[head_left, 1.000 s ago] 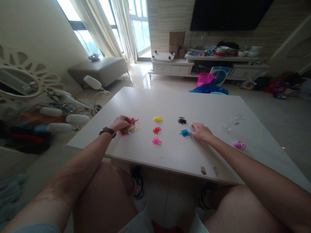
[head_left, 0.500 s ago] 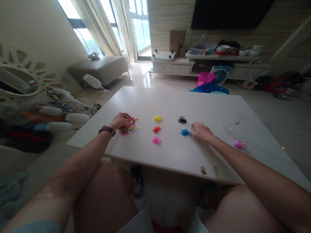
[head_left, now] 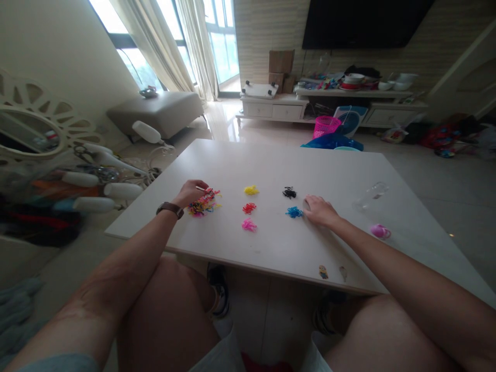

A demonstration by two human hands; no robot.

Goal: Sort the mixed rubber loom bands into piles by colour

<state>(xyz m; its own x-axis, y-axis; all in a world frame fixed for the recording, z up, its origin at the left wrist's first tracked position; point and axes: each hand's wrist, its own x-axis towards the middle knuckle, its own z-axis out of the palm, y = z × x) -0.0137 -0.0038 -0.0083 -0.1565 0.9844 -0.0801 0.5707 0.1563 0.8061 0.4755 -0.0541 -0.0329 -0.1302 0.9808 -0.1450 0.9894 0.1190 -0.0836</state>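
On the white table point(head_left: 271, 160) lies a mixed pile of small coloured rubber bands point(head_left: 201, 207), with my left hand point(head_left: 189, 192) at its upper left edge. Its thumb and fingers are pinched together; what they hold is too small to make out. My right hand point(head_left: 320, 211) rests on the tabletop with its fingers apart, just right of the blue bands point(head_left: 294, 212). Black bands point(head_left: 289, 192) sit behind these. Between my hands, yellow bands point(head_left: 251, 190), red bands point(head_left: 249, 208) and pink bands point(head_left: 248, 225) form a column of small heaps.
A clear plastic bottle point(head_left: 372, 196) lies at the table's right side, near a purple-pink object point(head_left: 380, 231). A Minion sticker point(head_left: 323, 272) is by the front edge. Beyond the table stand a pink basket point(head_left: 326, 125) and a low cabinet point(head_left: 271, 109). Lamp parts point(head_left: 124, 190) crowd the left.
The view has shifted very slightly. My left fingers have moved a little at the mixed pile; my right hand stays beside the blue bands.
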